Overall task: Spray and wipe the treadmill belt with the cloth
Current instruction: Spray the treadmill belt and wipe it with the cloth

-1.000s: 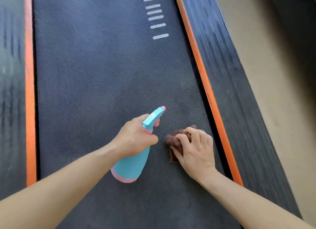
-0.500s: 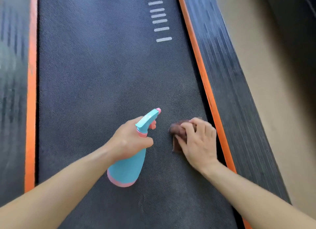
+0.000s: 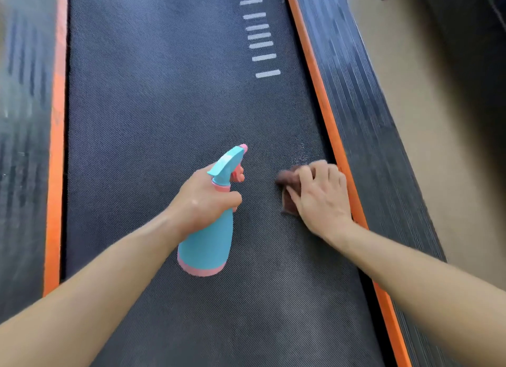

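Note:
The dark textured treadmill belt (image 3: 153, 114) fills the middle of the head view. My left hand (image 3: 204, 199) grips a teal spray bottle (image 3: 208, 243) with a pink base and pink nozzle tip, held above the belt and pointing away and to the right. My right hand (image 3: 320, 194) presses a small brown cloth (image 3: 287, 183) flat on the belt, close to the right orange strip (image 3: 325, 120). Most of the cloth is hidden under my fingers.
Orange strips and ribbed black side rails (image 3: 364, 101) run along both edges of the belt. White dash marks (image 3: 260, 38) are printed on the belt farther ahead. Beige floor (image 3: 427, 125) lies to the right of the treadmill.
My right hand has slid the cloth forward and to the right, up to the orange strip. My left hand with the bottle has moved forward a little too.

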The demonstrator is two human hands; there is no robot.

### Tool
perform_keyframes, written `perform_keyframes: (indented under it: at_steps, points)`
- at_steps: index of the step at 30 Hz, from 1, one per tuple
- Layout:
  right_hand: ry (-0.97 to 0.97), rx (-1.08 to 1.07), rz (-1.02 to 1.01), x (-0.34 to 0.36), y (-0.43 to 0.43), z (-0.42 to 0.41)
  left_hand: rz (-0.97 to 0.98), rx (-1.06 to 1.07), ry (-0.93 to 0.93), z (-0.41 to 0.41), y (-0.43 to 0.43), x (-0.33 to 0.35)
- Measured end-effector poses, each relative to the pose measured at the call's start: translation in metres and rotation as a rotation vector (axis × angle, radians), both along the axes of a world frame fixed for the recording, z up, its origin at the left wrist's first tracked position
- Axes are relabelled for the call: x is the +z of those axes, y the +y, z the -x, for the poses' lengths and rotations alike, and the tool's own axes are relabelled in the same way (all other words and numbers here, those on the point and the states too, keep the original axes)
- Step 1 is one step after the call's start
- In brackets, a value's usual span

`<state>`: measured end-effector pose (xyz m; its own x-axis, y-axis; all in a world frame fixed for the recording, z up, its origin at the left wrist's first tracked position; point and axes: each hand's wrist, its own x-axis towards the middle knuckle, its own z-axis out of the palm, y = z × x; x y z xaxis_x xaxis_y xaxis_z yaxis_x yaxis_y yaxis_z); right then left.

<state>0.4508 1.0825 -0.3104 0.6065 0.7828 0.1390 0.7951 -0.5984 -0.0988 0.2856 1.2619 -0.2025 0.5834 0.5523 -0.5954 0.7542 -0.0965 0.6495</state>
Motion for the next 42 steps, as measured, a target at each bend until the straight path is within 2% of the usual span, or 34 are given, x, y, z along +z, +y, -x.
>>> perform_keyframes:
  at_steps: [3, 7, 11, 14, 19, 22, 26, 29, 31, 37, 42]
  points:
    - [-0.023, 0.033, 0.027, -0.002, -0.011, 0.001, 0.015, 0.013, 0.008, 0.002, -0.001, -0.003]
    - [-0.048, -0.038, 0.005, -0.006, 0.047, -0.039, 0.01, 0.042, 0.007, 0.004, -0.002, -0.01]
    - [-0.041, -0.152, 0.083, -0.004, 0.099, -0.062, 0.011, 0.013, 0.003, 0.005, -0.001, -0.013]
    - [-0.059, -0.143, 0.072, 0.002, 0.072, -0.044, -0.002, 0.002, -0.007, 0.007, 0.003, -0.01]
    - [-0.032, 0.028, 0.054, 0.002, -0.012, -0.006, 0.01, -0.009, 0.009, 0.013, 0.006, -0.012]
    - [-0.055, -0.015, 0.031, -0.001, 0.005, -0.015, 0.024, -0.007, 0.005, 0.013, 0.004, -0.016]
    - [-0.104, -0.134, 0.05, -0.004, 0.071, -0.052, 0.024, -0.008, 0.005, 0.012, 0.003, -0.018]
    - [-0.058, -0.261, 0.098, 0.0, 0.101, -0.057, 0.018, -0.015, -0.002, 0.013, 0.004, -0.013]
    - [-0.044, -0.283, 0.11, 0.004, 0.088, -0.047, 0.001, -0.016, -0.004, 0.015, 0.007, -0.012]
    - [-0.082, -0.143, 0.126, 0.005, -0.01, 0.005, 0.014, -0.023, -0.018, 0.026, 0.009, -0.014]
    - [-0.052, -0.212, 0.029, -0.002, 0.015, -0.009, 0.027, -0.004, -0.024, 0.025, 0.007, -0.019]
